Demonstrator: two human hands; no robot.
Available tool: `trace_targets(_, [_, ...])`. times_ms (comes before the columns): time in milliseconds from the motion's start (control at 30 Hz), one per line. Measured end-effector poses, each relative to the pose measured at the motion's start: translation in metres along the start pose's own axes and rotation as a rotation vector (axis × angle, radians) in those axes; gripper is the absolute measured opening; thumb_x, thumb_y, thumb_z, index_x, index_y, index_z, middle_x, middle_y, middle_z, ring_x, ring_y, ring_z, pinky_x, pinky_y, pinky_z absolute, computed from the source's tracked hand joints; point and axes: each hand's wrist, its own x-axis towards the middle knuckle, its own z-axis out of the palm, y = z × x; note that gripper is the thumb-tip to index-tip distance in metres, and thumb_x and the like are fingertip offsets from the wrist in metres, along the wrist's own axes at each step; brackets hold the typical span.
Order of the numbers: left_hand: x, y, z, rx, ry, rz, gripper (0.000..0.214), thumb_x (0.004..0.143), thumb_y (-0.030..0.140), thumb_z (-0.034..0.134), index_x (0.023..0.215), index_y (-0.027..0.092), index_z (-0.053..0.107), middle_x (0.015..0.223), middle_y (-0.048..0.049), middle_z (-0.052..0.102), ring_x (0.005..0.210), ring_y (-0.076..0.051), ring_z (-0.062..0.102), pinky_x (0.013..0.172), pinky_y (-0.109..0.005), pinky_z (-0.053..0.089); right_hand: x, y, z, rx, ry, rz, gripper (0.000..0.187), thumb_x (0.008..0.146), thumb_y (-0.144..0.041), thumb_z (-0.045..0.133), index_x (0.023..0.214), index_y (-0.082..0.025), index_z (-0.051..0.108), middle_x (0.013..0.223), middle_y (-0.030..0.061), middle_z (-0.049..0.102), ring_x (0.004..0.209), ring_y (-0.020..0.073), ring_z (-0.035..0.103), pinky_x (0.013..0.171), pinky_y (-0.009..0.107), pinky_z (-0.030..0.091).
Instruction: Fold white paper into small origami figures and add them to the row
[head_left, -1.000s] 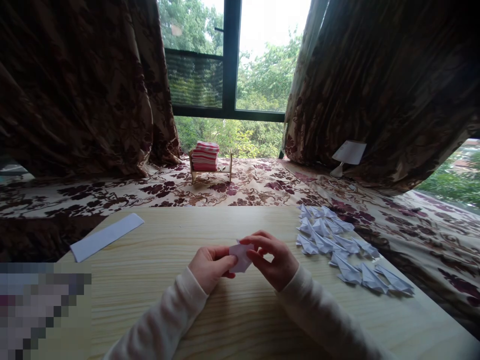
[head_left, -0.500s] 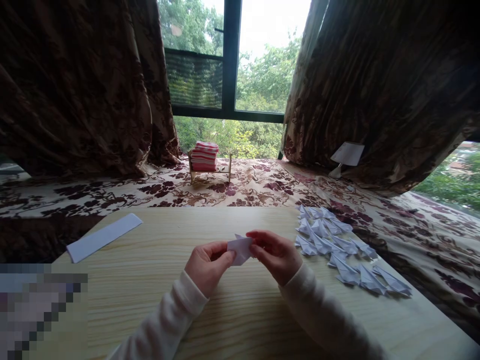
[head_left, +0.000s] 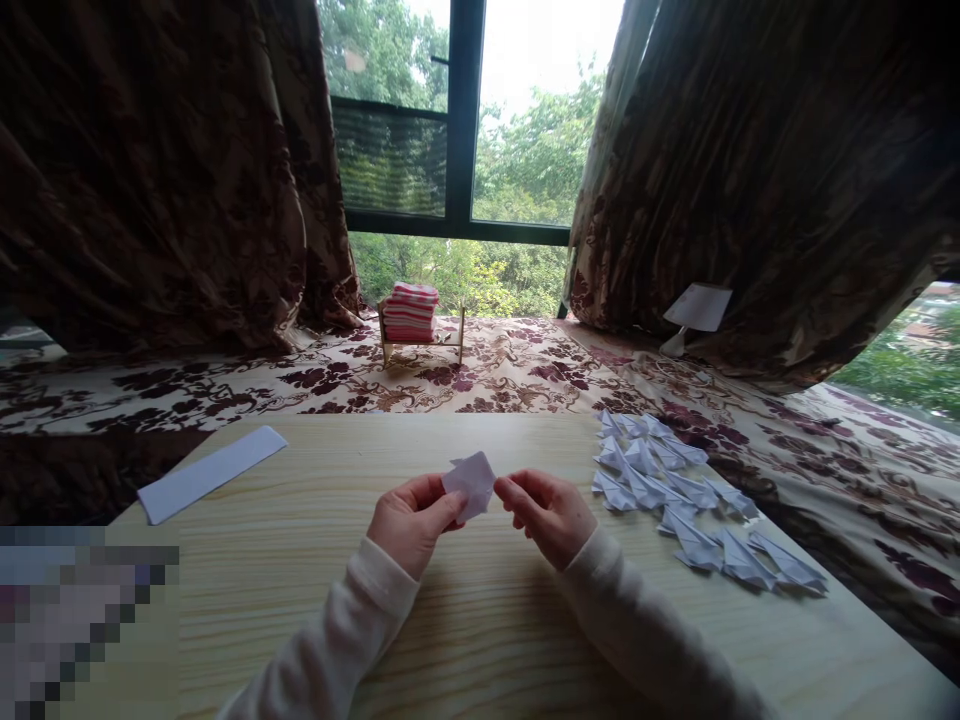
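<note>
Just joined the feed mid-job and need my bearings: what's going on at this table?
A person in cream sleeves holds a small white folded paper piece over a pale wooden table. The left hand pinches its lower left side and the right hand pinches its right edge. A pile of similar folded white paper pieces lies on the table to the right, and a long white paper strip lies at the far left.

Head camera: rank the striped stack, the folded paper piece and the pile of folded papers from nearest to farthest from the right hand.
1. folded paper piece, at the right hand fingertips, centre.
2. pile of folded papers, on the table, to the right.
3. striped stack, far back by the window.
</note>
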Motion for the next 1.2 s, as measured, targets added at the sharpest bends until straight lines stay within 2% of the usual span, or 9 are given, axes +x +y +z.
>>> trace_targets(167, [-0.004, 0.0, 0.004, 0.038, -0.001, 0.061, 0.018, 0.051, 0.017, 0.071, 0.069, 0.012, 0.068, 0.058, -0.0007, 0.068, 0.056, -0.01, 0.059, 0.058, -0.019, 0.046, -0.001, 0.0, 0.005, 0.006, -0.025, 0.038, 0.036, 0.066, -0.049, 0.059, 0.053, -0.015, 0.055, 0.041, -0.0043, 0.042, 0.04, 0.0074, 0.037, 0.038, 0.02, 0.029])
trace_targets(400, [-0.001, -0.002, 0.001, -0.023, -0.022, -0.052, 0.03, 0.05, 0.026, 0.074, 0.075, 0.013, 0.065, 0.062, -0.0007, 0.066, 0.056, -0.013, 0.059, 0.054, -0.025, 0.049, 0.001, 0.002, 0.002, 0.21, -0.148, 0.089, 0.019, 0.066, -0.032, 0.056, 0.059, -0.014, 0.057, 0.051, -0.0018, 0.051, 0.043, 0.0075, 0.042, 0.038, 0.019, 0.032])
trace_targets(533, [0.002, 0.002, -0.004, -0.047, -0.065, -0.144, 0.04, 0.049, 0.035, 0.077, 0.081, 0.015, 0.066, 0.068, -0.0018, 0.067, 0.06, -0.013, 0.06, 0.053, -0.024, 0.049, 0.001, 0.001, -0.001, 0.203, -0.187, 0.052, 0.026, 0.069, -0.038, 0.057, 0.062, -0.013, 0.058, 0.051, -0.0016, 0.051, 0.044, 0.0077, 0.042, 0.04, 0.02, 0.032])
trace_targets(767, [0.005, 0.004, -0.009, 0.008, -0.135, -0.255, 0.04, 0.044, 0.039, 0.079, 0.069, 0.01, 0.069, 0.059, -0.0045, 0.065, 0.055, -0.013, 0.058, 0.051, -0.023, 0.049, -0.004, -0.002, -0.003, 0.138, -0.187, -0.14, 0.034, 0.078, -0.042, 0.052, 0.058, -0.014, 0.052, 0.05, -0.0038, 0.041, 0.048, 0.0074, 0.035, 0.044, 0.021, 0.03])
trace_targets(900, [0.007, 0.003, -0.01, 0.028, -0.109, -0.248, 0.039, 0.044, 0.039, 0.079, 0.069, 0.01, 0.069, 0.058, -0.004, 0.065, 0.053, -0.011, 0.057, 0.049, -0.019, 0.047, -0.001, 0.006, 0.0, 0.15, -0.166, -0.051, 0.04, 0.081, -0.045, 0.046, 0.054, -0.015, 0.049, 0.047, -0.003, 0.043, 0.043, 0.0073, 0.038, 0.041, 0.02, 0.032])
trace_targets(967, [0.01, 0.002, -0.013, 0.024, -0.074, -0.254, 0.035, 0.046, 0.036, 0.078, 0.069, 0.011, 0.068, 0.057, -0.0026, 0.064, 0.051, -0.011, 0.057, 0.048, -0.019, 0.048, 0.001, 0.01, -0.002, 0.117, -0.107, -0.025, 0.039, 0.083, -0.044, 0.041, 0.061, -0.014, 0.055, 0.051, -0.0004, 0.049, 0.044, 0.0091, 0.044, 0.041, 0.021, 0.036])
trace_targets(1067, [0.014, 0.002, -0.017, 0.004, -0.022, -0.274, 0.027, 0.051, 0.031, 0.077, 0.068, 0.013, 0.066, 0.055, -0.0005, 0.062, 0.046, -0.009, 0.055, 0.046, -0.02, 0.048, 0.002, 0.011, -0.009, -0.099, 0.044, -0.29, 0.025, 0.082, -0.028, 0.044, 0.095, -0.015, 0.06, 0.079, 0.0068, 0.059, 0.066, 0.0153, 0.056, 0.054, 0.027, 0.047])
trace_targets(1133, [0.014, 0.002, -0.017, -0.012, -0.015, -0.291, 0.025, 0.053, 0.029, 0.076, 0.069, 0.013, 0.066, 0.053, -0.0004, 0.061, 0.042, -0.009, 0.053, 0.044, -0.021, 0.048, 0.0, 0.007, -0.012, -0.295, 0.082, -0.575, 0.035, 0.078, -0.016, 0.046, 0.111, -0.018, 0.054, 0.102, 0.0101, 0.054, 0.086, 0.0193, 0.055, 0.069, 0.033, 0.049])
trace_targets(1200, [0.013, 0.003, -0.016, -0.03, -0.032, -0.306, 0.025, 0.055, 0.028, 0.075, 0.07, 0.012, 0.065, 0.053, -0.001, 0.061, 0.042, -0.008, 0.052, 0.044, -0.022, 0.048, -0.002, 0.002, -0.012, -0.444, 0.049, -0.783, 0.043, 0.074, -0.01, 0.048, 0.116, -0.019, 0.053, 0.113, 0.0121, 0.047, 0.098, 0.0226, 0.05, 0.078, 0.038, 0.046])
